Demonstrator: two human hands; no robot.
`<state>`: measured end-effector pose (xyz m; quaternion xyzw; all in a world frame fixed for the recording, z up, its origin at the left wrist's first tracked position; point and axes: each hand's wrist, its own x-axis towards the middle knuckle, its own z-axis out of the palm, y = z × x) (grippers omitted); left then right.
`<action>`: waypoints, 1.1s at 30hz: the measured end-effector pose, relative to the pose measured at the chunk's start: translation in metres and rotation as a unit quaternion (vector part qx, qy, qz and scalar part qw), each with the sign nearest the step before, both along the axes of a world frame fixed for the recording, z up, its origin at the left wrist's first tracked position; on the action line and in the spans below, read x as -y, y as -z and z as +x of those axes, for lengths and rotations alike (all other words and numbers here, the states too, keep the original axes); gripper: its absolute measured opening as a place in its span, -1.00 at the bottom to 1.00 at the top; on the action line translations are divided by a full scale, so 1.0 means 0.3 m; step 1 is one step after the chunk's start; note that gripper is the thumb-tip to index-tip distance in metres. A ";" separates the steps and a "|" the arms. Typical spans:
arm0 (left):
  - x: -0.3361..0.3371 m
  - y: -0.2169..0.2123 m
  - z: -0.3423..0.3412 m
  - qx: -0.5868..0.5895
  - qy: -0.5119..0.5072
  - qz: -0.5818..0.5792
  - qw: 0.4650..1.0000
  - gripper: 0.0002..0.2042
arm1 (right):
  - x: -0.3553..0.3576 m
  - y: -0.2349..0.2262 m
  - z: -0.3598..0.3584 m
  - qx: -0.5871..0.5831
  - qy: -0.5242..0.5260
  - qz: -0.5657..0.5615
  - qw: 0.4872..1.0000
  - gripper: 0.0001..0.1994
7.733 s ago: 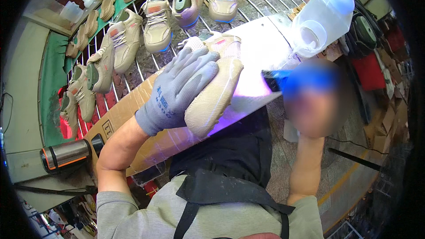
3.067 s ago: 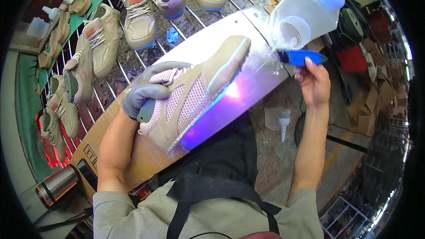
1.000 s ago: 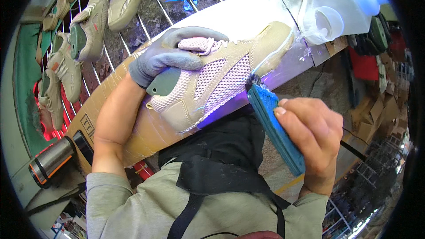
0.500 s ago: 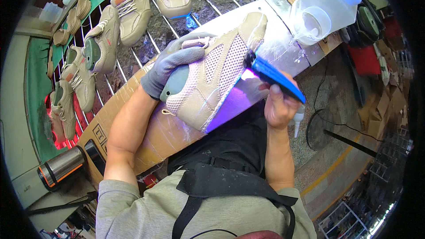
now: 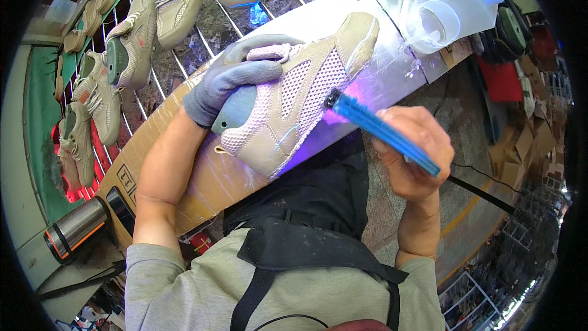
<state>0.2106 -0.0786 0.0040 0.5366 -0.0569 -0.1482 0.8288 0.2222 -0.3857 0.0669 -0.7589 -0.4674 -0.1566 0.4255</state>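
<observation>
Sneaker (image 5: 300, 98) clamped in your gloved left hand (image 5: 236, 76) | right hand (image 5: 413, 156) fisted on blue brush (image 5: 383, 132) | risk: bristles stray onto mesh, smearing it.

plastic jug (image 5: 450, 9) blocks far right | board (image 5: 392, 73) beside it bare

Mesh-cloth shoe (image 5: 300, 104), glossy blue plastic brush (image 5: 383, 135)

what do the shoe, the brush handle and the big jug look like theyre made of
Beige sneaker: open mesh fabric panels with smoother, matte overlays, possibly synthetic suede. Blue brush handle: glossy translucent plastic, dark bristles at its tip. Cut-open translucent jug: milky, thin plastic, light passing through. Grey glove on the left hand: knit fabric.
</observation>
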 end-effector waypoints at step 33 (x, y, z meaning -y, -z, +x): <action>-0.041 0.053 -0.031 0.044 -0.033 0.076 0.996 -0.34 | -0.079 0.031 -0.220 -0.089 0.045 0.024 0.995 -0.74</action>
